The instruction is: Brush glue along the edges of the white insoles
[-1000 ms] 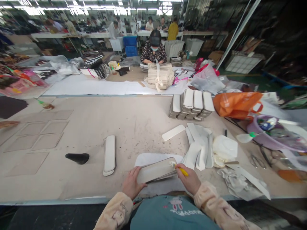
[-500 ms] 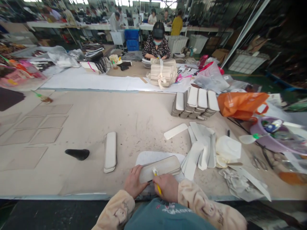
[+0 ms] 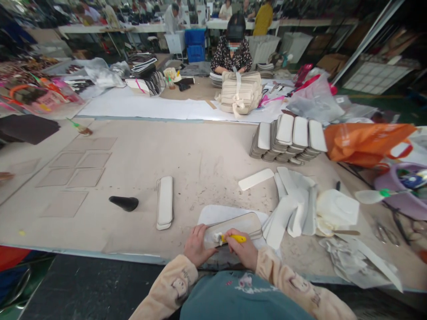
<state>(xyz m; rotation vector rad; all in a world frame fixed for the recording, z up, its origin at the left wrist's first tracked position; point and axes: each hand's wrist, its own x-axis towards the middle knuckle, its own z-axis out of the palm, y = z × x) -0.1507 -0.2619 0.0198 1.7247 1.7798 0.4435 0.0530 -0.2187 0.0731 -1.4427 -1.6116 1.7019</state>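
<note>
My left hand [image 3: 198,245] presses on the left end of a long beige oblong piece [image 3: 237,226], which lies on a white sheet [image 3: 216,213] at the table's near edge. My right hand [image 3: 243,250] is closed round a yellow-handled brush [image 3: 230,238], its pale bristles touching the piece's lower left face. A short stack of finished white oblong pieces [image 3: 165,208] lies to the left. A black shoe-shaped object [image 3: 124,203] rests further left.
Loose white strips [image 3: 295,204] and stacked pieces [image 3: 288,141] lie to the right, with an orange bag [image 3: 365,141], a purple basin [image 3: 402,191] and scissors [image 3: 383,231]. A person works across the table behind a tied bundle [image 3: 239,92]. A brush [image 3: 78,127] lies far left.
My right hand swept the brush from the piece's right end to its left end. My left hand kept holding the piece. The camera view shifted so everything sits further right.
</note>
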